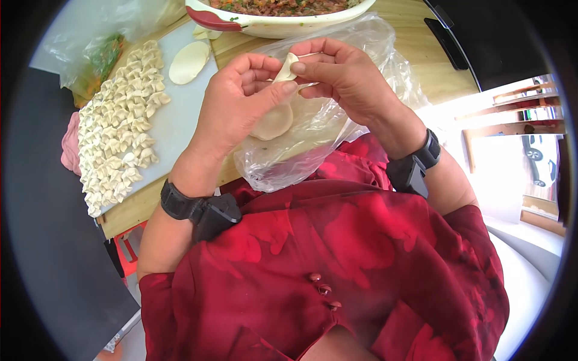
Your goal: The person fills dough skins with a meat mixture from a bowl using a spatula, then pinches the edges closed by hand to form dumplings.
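A folded dumpling [286, 69] of pale dough is held up between my two hands. My left hand [241, 90] pinches its lower left side with thumb and fingers. At its upper right end, my right hand [340, 69] grips the dough between thumb and forefinger. Any filling inside is hidden by the dough and fingers. Just below my left hand, round dumpling wrappers [274, 125] lie on a clear plastic bag [313, 129]. Beyond the hands stands a white bowl [289, 27] with a red handle, holding minced filling [283, 6].
On the left, a pale board [180, 114] carries rows of finished dumplings [123, 120] and a loose oval wrapper [189, 62]. A plastic bag with greens [105, 57] sits behind them. At the right edge of the wooden table [415, 36] lies a black flat object [445, 43].
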